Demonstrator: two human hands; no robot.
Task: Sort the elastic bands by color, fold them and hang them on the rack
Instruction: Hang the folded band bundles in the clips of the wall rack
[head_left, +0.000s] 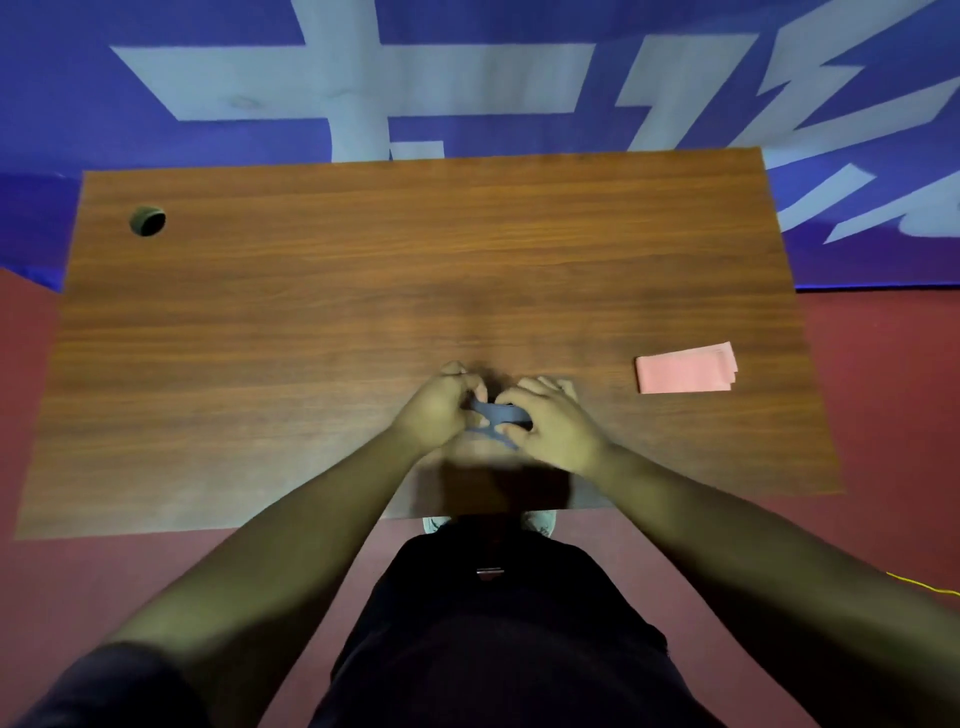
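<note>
A blue-grey elastic band (497, 414) is held between both hands, just above the near middle of the wooden table (311, 312). My left hand (441, 405) grips its left end with curled fingers. My right hand (550, 421) closes over its right end, and the band looks twisted or partly folded between them. A pink elastic band (684, 368) lies folded flat on the table to the right, apart from my hands. No rack is in view.
A round cable hole (147, 221) sits in the table's far left corner. Beyond the table hangs or lies a blue banner (208, 93) with large white characters. Red floor (883, 415) surrounds the table, and my shoes show under its near edge.
</note>
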